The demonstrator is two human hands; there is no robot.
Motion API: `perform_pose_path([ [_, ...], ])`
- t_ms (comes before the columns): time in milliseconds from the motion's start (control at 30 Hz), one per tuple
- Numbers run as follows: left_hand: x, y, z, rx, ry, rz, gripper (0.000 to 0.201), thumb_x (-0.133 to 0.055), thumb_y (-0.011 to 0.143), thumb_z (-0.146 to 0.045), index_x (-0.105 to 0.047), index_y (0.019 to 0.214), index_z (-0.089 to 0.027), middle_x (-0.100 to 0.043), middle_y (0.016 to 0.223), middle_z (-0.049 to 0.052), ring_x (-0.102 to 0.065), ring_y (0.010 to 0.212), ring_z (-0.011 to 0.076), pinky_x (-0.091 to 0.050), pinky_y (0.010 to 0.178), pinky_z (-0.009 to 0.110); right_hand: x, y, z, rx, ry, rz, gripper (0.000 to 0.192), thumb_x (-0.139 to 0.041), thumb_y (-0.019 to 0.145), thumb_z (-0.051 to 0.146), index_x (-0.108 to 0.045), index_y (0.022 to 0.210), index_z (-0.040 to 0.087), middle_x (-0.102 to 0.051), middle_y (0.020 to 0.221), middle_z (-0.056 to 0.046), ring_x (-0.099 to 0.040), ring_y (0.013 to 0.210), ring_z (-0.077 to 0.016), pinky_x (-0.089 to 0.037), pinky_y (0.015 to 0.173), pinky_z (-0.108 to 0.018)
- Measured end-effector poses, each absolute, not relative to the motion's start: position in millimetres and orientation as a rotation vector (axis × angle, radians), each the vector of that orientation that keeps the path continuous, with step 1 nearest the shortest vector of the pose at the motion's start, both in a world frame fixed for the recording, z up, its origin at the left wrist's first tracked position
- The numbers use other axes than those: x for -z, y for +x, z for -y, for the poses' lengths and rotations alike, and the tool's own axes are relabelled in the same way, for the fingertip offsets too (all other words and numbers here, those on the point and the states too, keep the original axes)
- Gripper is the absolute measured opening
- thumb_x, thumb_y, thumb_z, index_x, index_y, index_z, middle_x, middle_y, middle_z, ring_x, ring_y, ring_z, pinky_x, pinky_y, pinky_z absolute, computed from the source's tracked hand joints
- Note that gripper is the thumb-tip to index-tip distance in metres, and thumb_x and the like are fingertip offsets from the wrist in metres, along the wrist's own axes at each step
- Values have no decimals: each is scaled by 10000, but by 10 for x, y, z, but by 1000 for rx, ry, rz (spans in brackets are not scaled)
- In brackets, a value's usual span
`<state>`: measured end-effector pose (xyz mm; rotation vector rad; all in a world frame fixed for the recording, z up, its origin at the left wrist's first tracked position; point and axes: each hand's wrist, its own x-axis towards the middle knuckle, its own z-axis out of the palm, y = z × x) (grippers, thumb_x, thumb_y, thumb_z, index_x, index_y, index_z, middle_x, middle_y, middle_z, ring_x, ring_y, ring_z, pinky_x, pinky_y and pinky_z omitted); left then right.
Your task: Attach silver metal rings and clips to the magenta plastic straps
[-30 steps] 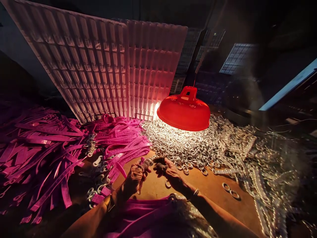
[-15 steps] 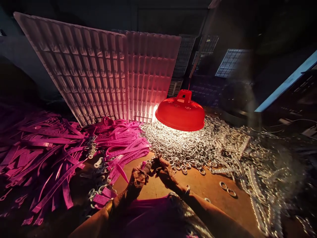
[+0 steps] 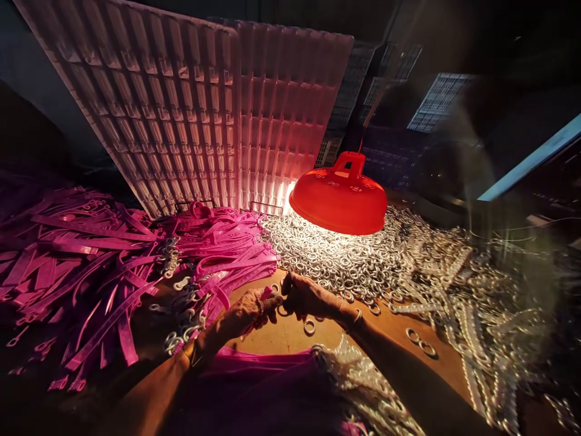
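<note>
- Both forearms are stretched forward from the bottom edge over pink cloth, converging at the middle of the table.
- The left hand is curled, knuckles up, its fingers closed on the end of a pink strap.
- The right hand is held just beside it, fingertips nearly touching the left's; its fingers are pinched on something small, probably a ring, though this cannot be told for sure. A bangle is worn at its wrist.
- A loose ring lies on the table below the right hand.
- Left of the hands, straps are heaped in a pile.
- Beyond the hands, a ring heap is lit by a red lamp hung low above it.
- Farthest back, a ribbed tray is propped upright.
</note>
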<state>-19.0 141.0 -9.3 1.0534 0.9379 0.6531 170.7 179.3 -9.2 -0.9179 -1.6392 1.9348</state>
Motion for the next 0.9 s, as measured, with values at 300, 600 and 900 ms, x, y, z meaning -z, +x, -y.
perform_pose_path([
  [300, 155, -143, -1391, -630, 1011, -963, 468, -685, 653, -548, -607, 818, -117, -576, 496, -30, -334, 289, 28, -188, 303, 179, 101, 1723, -1725, -1782, -743, 1628, 349, -658, 778, 442, -465, 876, 169, -578, 618, 30, -524, 416, -78, -464, 374, -178],
  [600, 77, -57, -1292, -758, 1208, -1123, 349, -609, 712, -452, -606, 775, -108, -544, 493, -7, -365, 326, 48, -254, 324, 182, 199, 1528, -1555, -1406, -1026, 1495, 259, -607, 780, 392, -477, 829, 173, -509, 571, 55, -464, 389, -70, -401, 326, -161],
  [900, 165, 27, -1328, -859, 1275, -1227, 383, -491, 762, -528, -485, 660, -159, -462, 502, -14, -383, 399, 74, -288, 376, 202, 235, 1533, -1496, -1459, -1218, 1678, 188, -473, 685, 332, -463, 786, 174, -525, 679, -2, -530, 468, -112, -428, 348, -194],
])
